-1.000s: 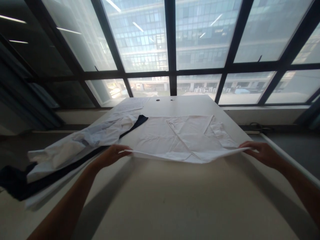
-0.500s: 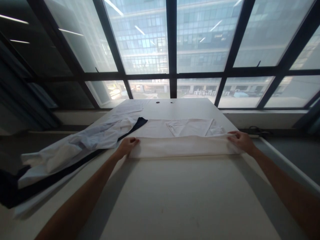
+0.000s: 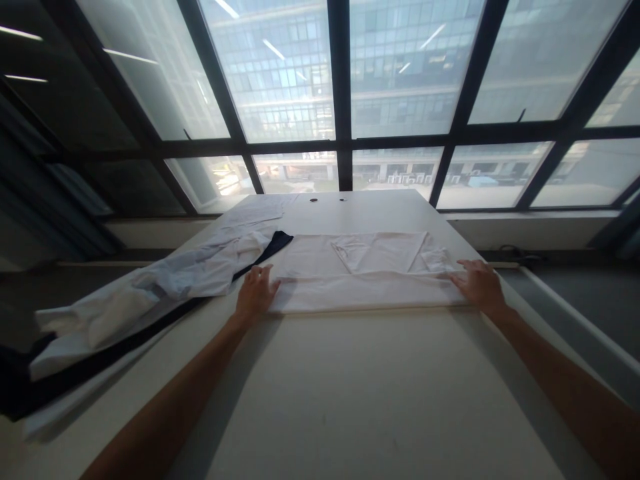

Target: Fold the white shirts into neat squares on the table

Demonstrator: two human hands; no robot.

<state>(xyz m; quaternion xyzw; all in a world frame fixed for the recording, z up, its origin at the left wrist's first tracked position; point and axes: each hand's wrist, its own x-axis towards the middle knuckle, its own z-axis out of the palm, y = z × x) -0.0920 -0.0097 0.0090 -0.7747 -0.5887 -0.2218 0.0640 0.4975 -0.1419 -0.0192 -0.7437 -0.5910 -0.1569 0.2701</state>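
Two bare hands flank a folded white cloth (image 3: 365, 291) lying across the middle of a white table (image 3: 375, 387), its near edge turned back in a long, even band. The left hand (image 3: 255, 293), toward the table's left side, has its fingers spread and its thumb against the end of the band; the right hand (image 3: 481, 287), toward the table's right side, rests at the opposite end with thumb and fingers parted. Both grips are loose and open — whether any fabric is caught beneath the fingers cannot be told. Creases and overlapping layers show on the part of the cloth nearer the table's far end. Crowding the table's left side, just beside the left hand, is a rumpled white pile (image 3: 190, 270) over a long dark garment (image 3: 135, 337), whose narrow tip reaches the cloth's far left corner. A flat white sheet (image 3: 257, 212) lies at the table's far left corner, and a small dark disc (image 3: 313, 200) marks the surface near the far edge. Beyond the table rise black-framed windows (image 3: 285, 73) facing a glass-fronted building; a blue-grey curtain (image 3: 40, 187) hangs well to its left, while a pale rail (image 3: 580, 320) slants along its right — near a dark cable (image 3: 520, 255).
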